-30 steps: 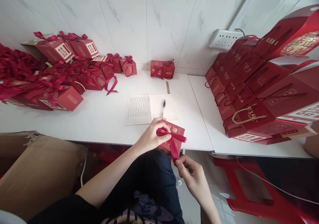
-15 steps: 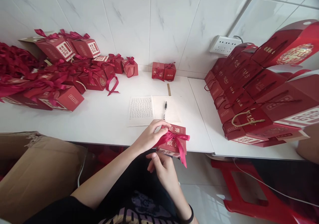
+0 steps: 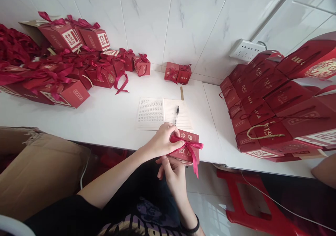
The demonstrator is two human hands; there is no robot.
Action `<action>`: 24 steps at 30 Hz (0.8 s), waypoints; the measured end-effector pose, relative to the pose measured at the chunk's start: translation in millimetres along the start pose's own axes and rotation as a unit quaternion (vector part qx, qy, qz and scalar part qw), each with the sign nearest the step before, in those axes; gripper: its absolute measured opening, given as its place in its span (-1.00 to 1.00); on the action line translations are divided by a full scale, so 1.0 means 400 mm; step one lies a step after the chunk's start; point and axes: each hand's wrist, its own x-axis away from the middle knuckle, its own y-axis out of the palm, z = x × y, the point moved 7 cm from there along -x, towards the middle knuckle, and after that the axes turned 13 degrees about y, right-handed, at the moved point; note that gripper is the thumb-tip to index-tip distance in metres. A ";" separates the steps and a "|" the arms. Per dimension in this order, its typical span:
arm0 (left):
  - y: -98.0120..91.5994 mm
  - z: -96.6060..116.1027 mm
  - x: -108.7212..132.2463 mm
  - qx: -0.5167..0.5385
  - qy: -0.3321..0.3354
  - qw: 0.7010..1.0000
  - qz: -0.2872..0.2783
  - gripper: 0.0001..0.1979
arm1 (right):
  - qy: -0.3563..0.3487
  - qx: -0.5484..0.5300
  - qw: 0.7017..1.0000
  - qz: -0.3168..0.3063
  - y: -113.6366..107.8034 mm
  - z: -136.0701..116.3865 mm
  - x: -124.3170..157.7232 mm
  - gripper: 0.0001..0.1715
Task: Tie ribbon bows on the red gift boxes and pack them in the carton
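Observation:
A red gift box (image 3: 187,152) with pale Chinese characters sits at the front edge of the table, a dark pink ribbon (image 3: 193,151) tied in a bow on it. My left hand (image 3: 165,139) reaches over the box's left side, its thumb and fingers pinching the ribbon at the bow. One ribbon tail hangs down over the near side. Just below, my right hand (image 3: 173,175) is against the box's near side with thumb up and fingers curled. What lies between those fingers is hidden.
An open notebook (image 3: 151,114) with a pen (image 3: 177,114) lies behind the box. Ribboned boxes (image 3: 101,75) are piled at left, two small ones (image 3: 184,75) by the wall. Red handled boxes (image 3: 258,97) stack at right near another person's arm (image 3: 325,171). A carton (image 3: 44,176) stands front left.
The view has shifted slightly. My left thumb has moved right onto the bow's knot, and the fingers have drawn in on the ribbon. My right thumb has come up closer to the left hand.

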 end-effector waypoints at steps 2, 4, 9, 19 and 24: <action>0.003 0.008 -0.006 -0.005 0.015 1.000 -0.013 -0.85 | -0.008 0.007 1.000 0.008 -0.002 -0.001 0.001 -0.49; 0.009 0.019 -0.010 -0.012 0.028 0.999 -0.039 -0.84 | -0.014 0.014 1.000 0.017 -0.007 -0.002 0.001 -0.50; 0.029 0.039 -0.014 -0.016 0.059 0.993 -0.099 -0.78 | -0.016 0.046 0.999 0.017 -0.011 -0.001 0.000 -0.53; 0.036 0.014 0.003 0.041 0.016 0.995 -0.085 -0.82 | -0.028 0.040 0.999 0.017 0.011 -0.010 -0.007 -0.48; 0.033 0.024 -0.005 0.019 0.034 0.996 -0.081 -0.88 | -0.063 0.063 0.996 0.004 0.006 -0.015 0.003 -0.56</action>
